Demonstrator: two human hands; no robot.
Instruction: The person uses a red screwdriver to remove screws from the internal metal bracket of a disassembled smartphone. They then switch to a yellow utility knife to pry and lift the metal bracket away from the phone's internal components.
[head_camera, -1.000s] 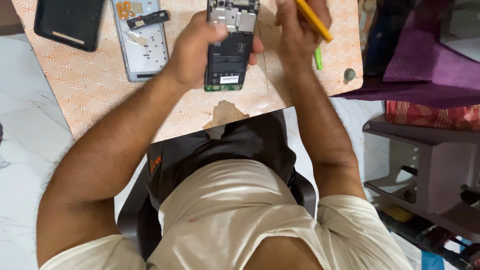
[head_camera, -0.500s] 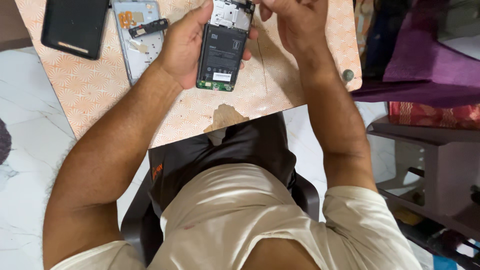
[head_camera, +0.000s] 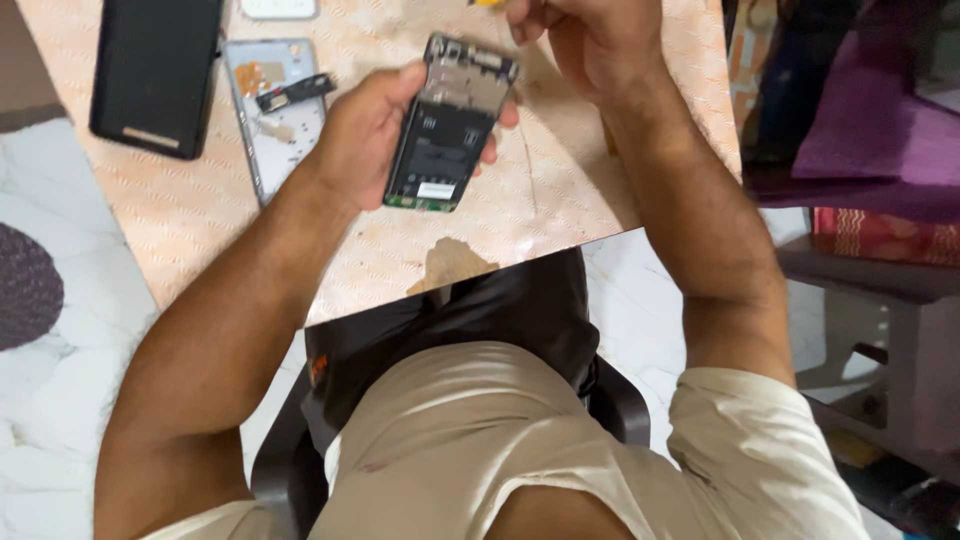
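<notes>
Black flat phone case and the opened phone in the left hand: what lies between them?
Head view: a grey phone back cover with a small black part on it.

Single view, from the camera on my head, facing steeply down over my chest and lap onto the near edge of the patterned table (head_camera: 560, 215). It sits close: my forearms fill the middle of the frame, and my left hand (head_camera: 365, 135) and right hand (head_camera: 590, 45) lie near the top border, the right partly cut off. White floor shows left, shelving right. No second view shares this scene.
</notes>
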